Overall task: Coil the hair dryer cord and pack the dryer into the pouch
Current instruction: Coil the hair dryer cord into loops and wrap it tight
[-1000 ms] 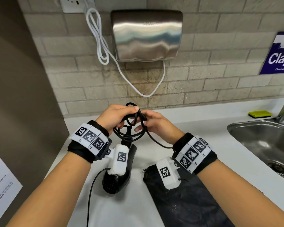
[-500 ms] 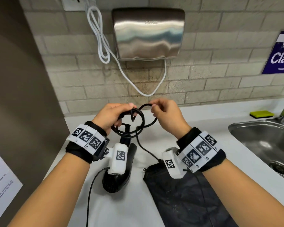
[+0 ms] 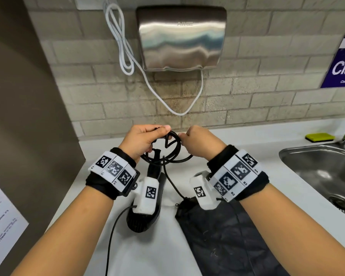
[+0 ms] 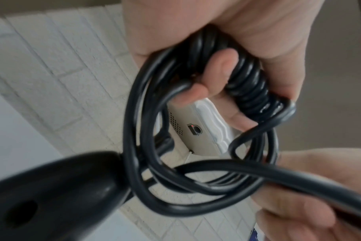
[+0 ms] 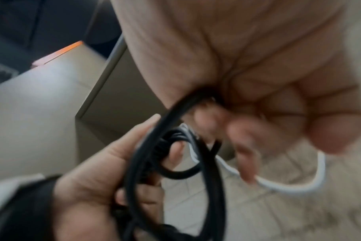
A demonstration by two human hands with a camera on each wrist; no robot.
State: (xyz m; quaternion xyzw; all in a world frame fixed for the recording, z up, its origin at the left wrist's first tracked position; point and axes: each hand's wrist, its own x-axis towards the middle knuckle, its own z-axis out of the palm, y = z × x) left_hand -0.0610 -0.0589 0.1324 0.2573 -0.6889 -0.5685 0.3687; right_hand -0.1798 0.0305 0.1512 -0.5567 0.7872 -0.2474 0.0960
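Seen from above, two hands meet over a white table (image 3: 257, 166) in front of a tiled wall. The left hand (image 3: 142, 141) has its fingers curled round several stacked loops of a black cord (image 3: 172, 154), gripping the bundle; the left wrist view shows the loops passing through the closed fist, with a ribbed strain-relief section of the cord lying against the fingers. The right hand (image 3: 200, 142) pinches a single strand of the same cord between thumb and fingertips, just beside the left hand's bundle. From the coil a length of cord drops down to the table and runs toward the pouch (image 3: 227, 236), a flat black fabric bag lying on the table below the right wrist, its gathered mouth pointing toward the hands. The black hair dryer (image 3: 145, 220) lies on the table under the left wrist, just left of the pouch and apart from it. On the wall above hangs a steel hand dryer (image 3: 180, 38) with a white cable (image 3: 124, 50) looped beside it. To the right are a steel sink (image 3: 323, 172) and a yellow-green sponge (image 3: 320, 137) on the table's back edge
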